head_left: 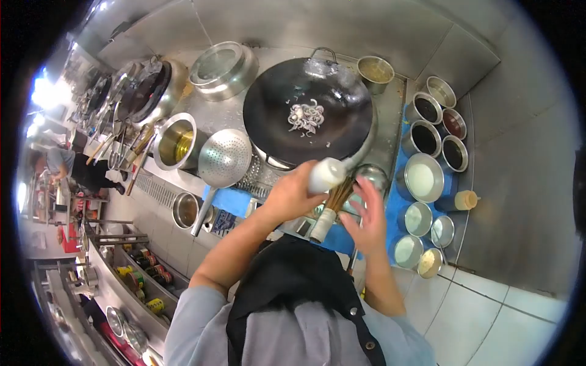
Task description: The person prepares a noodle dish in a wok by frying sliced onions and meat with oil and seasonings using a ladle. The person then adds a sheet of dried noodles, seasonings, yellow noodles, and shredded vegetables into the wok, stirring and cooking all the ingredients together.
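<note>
A large black wok (262, 116) stands on the stove, with pale sliced strips (306, 117) in its middle. My left hand (293, 192) grips a white bottle (328, 175) at the wok's near edge. To its right, my right hand (367, 216) is raised with its fingers apart and holds nothing. Between my hands lies a bamboo brush (325, 224) with a wrapped handle. A metal ladle (371, 177) rests just beyond my right fingers.
A perforated strainer (224, 158) and an oil pot (176, 141) are left of the wok. Several seasoning bowls (422, 178) and a capped bottle (458, 201) line the right side. Another person (85, 171) stands far left.
</note>
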Motion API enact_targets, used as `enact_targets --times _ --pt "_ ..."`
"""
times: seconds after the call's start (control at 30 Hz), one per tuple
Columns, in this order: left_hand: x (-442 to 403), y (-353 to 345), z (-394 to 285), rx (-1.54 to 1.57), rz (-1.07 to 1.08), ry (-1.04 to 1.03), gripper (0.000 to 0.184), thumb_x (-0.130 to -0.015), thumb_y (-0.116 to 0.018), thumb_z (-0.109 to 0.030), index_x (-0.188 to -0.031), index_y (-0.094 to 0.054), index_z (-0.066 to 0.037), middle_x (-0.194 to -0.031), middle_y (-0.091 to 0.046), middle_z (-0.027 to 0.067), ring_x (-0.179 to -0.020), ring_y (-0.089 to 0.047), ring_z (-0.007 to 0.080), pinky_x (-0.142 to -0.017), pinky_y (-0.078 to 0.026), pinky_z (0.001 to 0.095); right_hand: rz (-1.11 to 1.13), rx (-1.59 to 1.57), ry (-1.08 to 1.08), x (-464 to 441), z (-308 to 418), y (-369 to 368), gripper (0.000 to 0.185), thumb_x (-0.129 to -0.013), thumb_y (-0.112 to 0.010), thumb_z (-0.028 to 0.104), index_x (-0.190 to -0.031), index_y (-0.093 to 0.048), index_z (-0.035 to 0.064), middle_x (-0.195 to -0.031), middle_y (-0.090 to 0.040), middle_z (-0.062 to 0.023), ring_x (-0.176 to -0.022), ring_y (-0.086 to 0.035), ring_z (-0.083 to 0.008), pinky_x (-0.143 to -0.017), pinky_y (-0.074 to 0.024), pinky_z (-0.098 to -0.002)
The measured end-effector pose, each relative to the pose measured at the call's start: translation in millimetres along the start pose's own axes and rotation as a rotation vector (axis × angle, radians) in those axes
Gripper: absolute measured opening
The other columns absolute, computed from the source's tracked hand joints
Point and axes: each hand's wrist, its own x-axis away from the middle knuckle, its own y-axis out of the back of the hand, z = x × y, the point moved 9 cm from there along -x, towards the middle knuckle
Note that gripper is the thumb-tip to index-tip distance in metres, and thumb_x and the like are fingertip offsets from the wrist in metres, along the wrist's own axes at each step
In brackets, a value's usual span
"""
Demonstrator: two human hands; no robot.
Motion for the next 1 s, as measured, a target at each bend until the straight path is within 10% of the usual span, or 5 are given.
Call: enact_targets --times 0.1,0.33,0.63,1.0 --pt "3.9 48.0 30.9 -0.13 -0.08 0.085 0.075 -0.077 -0.085 -0.037 -0.136 -0.051 -0.006 -0.112 -0.07 0.0237 -0.101 -0.07 0.0441 -0.089 -0.055 0.0519 -0.068 0.632 -0.203 88.4 -114.0 75.1 0.062 -0.082 -0.083 0.013 -0.134 -0.055 -0.0019 -0.13 -0.06 -0.0176 -0.12 -0.061 -0.0303 -0.104 -0.05 -0.0399" --pt "-45.6 99.0 62.1 -0.69 -0.013 0.036 0.061 -0.075 -0.084 -0.031 -0.124 -0.056 -0.007 -0.108 -0.071 0.0189 -0.099 -0.071 0.0392 -0.084 -0.057 0.0491 -0.059 0.703 -0.63 261.2 -298.8 146.0 0.015 -0.093 -0.07 0.009 -0.102 -0.061 0.0006 -0.079 -0.056 -0.0069 -0.075 -0.056 -0.0197 -0.069 -0.0478 -0.0365" --pt "-92.4 98.8 71.8 -1.102 -0.08 -0.172 0.019 -0.086 -0.068 -0.016 -0.103 -0.068 -0.007 -0.095 -0.074 0.0115 -0.088 -0.075 0.0299 -0.075 -0.061 0.0408 -0.088 0.296 -0.544 181.5 -133.4 101.9 0.016 -0.096 -0.069 0.011 -0.108 -0.063 0.0025 -0.068 -0.057 0.0007 -0.057 -0.056 -0.0091 -0.053 -0.0441 -0.0279" --pt "-71.9 135.0 83.4 -1.14 -0.003 -0.017 0.032 -0.082 -0.072 -0.012 -0.111 -0.061 -0.005 -0.1 -0.075 0.0145 -0.094 -0.074 0.034 -0.08 -0.059 0.0448 0.134 0.306 -0.451 26.5 -102.0 31.7 0.053 -0.096 -0.063 0.012 -0.147 -0.051 0.0059 -0.066 -0.057 0.0005 -0.052 -0.054 -0.0094 -0.047 -0.0435 -0.0288"
